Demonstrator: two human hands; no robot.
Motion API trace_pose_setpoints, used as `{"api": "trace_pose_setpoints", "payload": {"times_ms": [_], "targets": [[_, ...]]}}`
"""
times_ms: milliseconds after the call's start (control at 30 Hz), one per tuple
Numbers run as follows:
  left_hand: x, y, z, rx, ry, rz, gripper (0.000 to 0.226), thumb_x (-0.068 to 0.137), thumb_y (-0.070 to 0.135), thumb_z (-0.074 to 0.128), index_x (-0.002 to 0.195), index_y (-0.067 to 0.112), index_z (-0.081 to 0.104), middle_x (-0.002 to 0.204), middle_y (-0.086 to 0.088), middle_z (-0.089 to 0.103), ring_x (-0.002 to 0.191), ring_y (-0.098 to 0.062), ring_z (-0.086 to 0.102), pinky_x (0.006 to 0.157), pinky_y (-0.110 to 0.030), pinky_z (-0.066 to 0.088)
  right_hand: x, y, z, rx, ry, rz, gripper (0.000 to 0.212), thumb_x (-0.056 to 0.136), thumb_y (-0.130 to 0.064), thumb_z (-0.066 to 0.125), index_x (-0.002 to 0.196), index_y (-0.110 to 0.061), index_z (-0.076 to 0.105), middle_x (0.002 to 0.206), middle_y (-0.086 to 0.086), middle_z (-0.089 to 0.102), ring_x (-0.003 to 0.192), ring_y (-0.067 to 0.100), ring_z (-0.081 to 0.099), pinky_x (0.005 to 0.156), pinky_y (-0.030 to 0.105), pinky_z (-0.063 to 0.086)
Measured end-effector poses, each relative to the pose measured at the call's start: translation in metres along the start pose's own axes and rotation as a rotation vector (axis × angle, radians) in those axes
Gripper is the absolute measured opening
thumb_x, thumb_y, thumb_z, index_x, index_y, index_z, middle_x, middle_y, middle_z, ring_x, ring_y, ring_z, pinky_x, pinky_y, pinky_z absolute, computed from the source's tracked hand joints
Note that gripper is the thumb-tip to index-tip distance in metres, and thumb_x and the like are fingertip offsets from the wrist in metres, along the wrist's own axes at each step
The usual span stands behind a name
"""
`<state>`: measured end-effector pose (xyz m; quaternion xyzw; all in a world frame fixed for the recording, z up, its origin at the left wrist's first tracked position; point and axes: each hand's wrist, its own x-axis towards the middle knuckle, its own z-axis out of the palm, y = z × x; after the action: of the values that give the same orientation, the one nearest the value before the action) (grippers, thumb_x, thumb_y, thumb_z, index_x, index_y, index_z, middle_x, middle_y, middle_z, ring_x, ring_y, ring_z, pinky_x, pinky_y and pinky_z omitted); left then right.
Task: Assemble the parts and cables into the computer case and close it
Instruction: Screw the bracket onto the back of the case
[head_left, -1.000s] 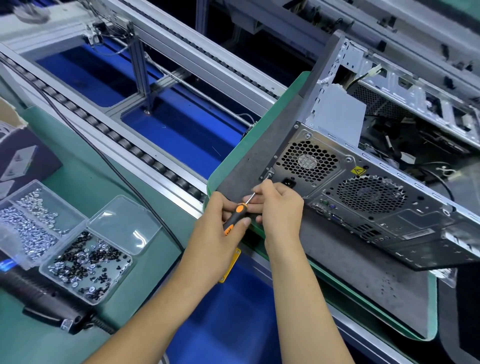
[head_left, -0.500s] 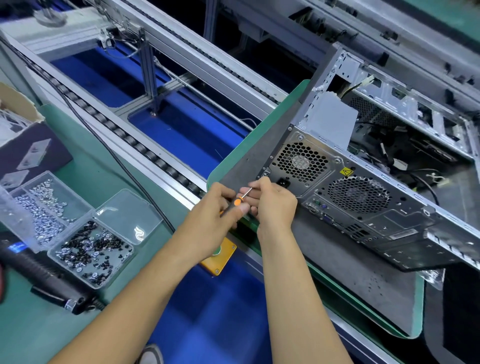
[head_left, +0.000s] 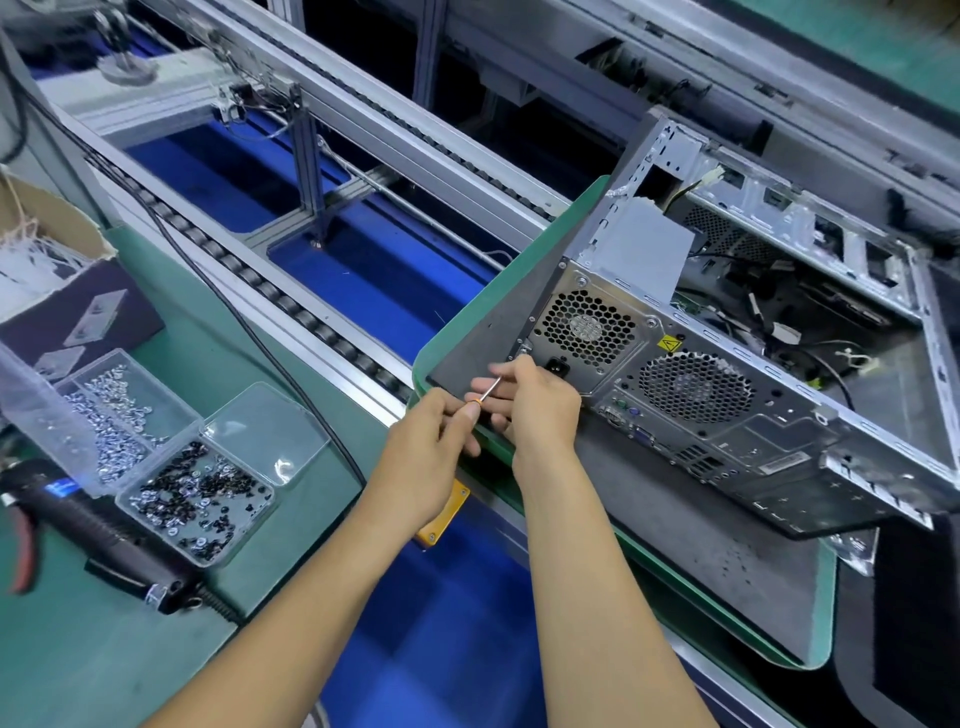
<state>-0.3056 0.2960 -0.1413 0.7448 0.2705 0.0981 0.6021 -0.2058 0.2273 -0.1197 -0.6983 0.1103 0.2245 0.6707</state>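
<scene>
Steel computer case (head_left: 727, 415) lies on its side on the green surface (head_left: 519, 249), open, likely heavy, rigid, sharp-edged; best held by its frame. At its rear corner, left hand (head_left: 431, 447) fingers clamp the screwdriver (head_left: 485, 389); right hand (head_left: 540, 410) pinches its shaft.

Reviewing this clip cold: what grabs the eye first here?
The open computer case lying on its side at right, cables exposed inside, fan grilles facing the camera. At centre, the left hand and right hand grip a small screwdriver at the case's rear corner. Lower left, a clear tray of screws.
</scene>
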Motion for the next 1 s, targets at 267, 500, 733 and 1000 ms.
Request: {"api": "trace_pose_setpoints", "payload": {"times_ms": [267,500,733,1000], "targets": [[-0.001,0.003,0.003,0.038,0.108,0.047,0.026,0.092,0.026,0.074,0.089,0.014,0.051,0.083,-0.006,0.062,0.077,-0.025,0.056,0.066,-0.029,0.045,-0.002,-0.002,0.004,0.059,0.069,0.000,0.020,0.089,-0.012,0.051,0.082,-0.010,0.069,0.075,0.006,0.078,0.067,0.021,0.077,0.043,0.020,0.042],[0.002,0.006,-0.006,0.192,0.042,-0.012,0.033,0.102,0.047,0.054,0.084,0.021,0.061,0.068,0.005,0.066,0.061,-0.011,0.057,0.058,-0.036,0.046,-0.002,-0.004,0.002,0.037,0.025,0.034,0.019,0.089,-0.015,0.053,0.087,-0.010,0.072,0.078,0.007,0.078,0.070,0.023,0.077,0.046,0.023,0.044],[0.003,0.008,-0.003,0.148,-0.053,0.036,0.036,0.093,0.033,0.073,0.102,0.015,0.044,0.089,-0.003,0.054,0.074,-0.016,0.045,0.063,-0.031,0.038,-0.001,-0.004,0.005,0.081,0.078,0.032,0.020,0.091,-0.012,0.052,0.081,-0.008,0.070,0.074,0.008,0.077,0.065,0.023,0.076,0.042,0.020,0.043],[0.002,0.004,-0.007,0.235,0.027,0.005,0.029,0.102,0.051,0.050,0.088,0.026,0.058,0.074,0.008,0.066,0.065,-0.012,0.056,0.060,-0.034,0.044,-0.002,-0.005,0.004,0.097,0.076,0.045,0.017,0.088,-0.016,0.057,0.087,-0.010,0.072,0.077,0.005,0.078,0.069,0.021,0.077,0.052,0.025,0.053]]}}
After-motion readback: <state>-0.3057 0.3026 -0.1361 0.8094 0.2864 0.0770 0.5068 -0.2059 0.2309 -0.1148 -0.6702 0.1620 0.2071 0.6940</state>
